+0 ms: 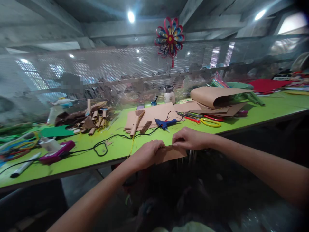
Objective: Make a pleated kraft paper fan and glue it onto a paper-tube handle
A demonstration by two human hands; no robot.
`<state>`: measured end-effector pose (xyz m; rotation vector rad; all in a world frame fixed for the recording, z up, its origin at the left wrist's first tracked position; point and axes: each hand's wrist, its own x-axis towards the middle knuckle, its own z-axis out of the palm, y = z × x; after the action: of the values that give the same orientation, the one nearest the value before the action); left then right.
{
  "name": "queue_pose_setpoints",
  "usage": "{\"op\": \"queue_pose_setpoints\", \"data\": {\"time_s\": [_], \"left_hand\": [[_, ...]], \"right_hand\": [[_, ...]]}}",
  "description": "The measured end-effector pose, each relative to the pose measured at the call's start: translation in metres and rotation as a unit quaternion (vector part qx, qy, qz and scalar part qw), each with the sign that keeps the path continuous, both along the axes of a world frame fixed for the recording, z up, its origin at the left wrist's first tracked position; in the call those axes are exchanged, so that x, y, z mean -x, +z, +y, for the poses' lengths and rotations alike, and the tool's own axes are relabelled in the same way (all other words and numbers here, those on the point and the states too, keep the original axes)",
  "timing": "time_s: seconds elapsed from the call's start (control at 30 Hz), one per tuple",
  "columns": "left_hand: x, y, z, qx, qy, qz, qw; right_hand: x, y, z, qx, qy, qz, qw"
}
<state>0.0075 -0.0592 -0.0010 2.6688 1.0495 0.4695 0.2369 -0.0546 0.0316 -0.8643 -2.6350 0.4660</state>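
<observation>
Head view: brown paper piece (172,154) held up at the near edge of the green table (120,147), partly in front of that edge, dark space below it. Plain kraft colour, matte, flat and narrow in outline, lower edge straight, right-hand corner sharp; the upper edge looks darker and may be creased over, though fingers and blur make that uncertain. Long axis runs left to right, roughly along the table edge, the right end riding slightly higher; broad face turned toward the wearer. Left hand (150,154) closed on the left end, thumb and fingers pinching near the top, that end covered by the hand. Right hand (189,138) curled, fingertips gripping the upper edge right of the left hand, the free corner showing beneath the palm. Just beyond the hands, a blue glue gun (166,123) lies on the table, nozzle toward the wearer, black cable (120,135) trailing left to a purple power strip (58,153). Left of the gun, a short pleated piece (146,127) and a rolled paper piece with a fanned end (137,123) rest on flat brown sheets (158,111). Scissors with yellow handles (210,122) lie to the right, near a large bent-over brown sheet (210,95).
</observation>
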Motion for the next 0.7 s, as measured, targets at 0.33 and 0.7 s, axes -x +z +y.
{"op": "queue_pose_setpoints", "data": {"time_s": [0.33, 0.7], "left_hand": [[0.001, 0.0, -0.004, 0.063, 0.004, -0.044, 0.997], [0.01, 0.003, -0.015, 0.038, -0.003, -0.002, 0.999]], "right_hand": [[0.009, -0.01, 0.004, 0.004, -0.019, 0.043, 0.999], [0.006, -0.002, -0.005, -0.001, -0.014, 0.035, 0.999]]}}
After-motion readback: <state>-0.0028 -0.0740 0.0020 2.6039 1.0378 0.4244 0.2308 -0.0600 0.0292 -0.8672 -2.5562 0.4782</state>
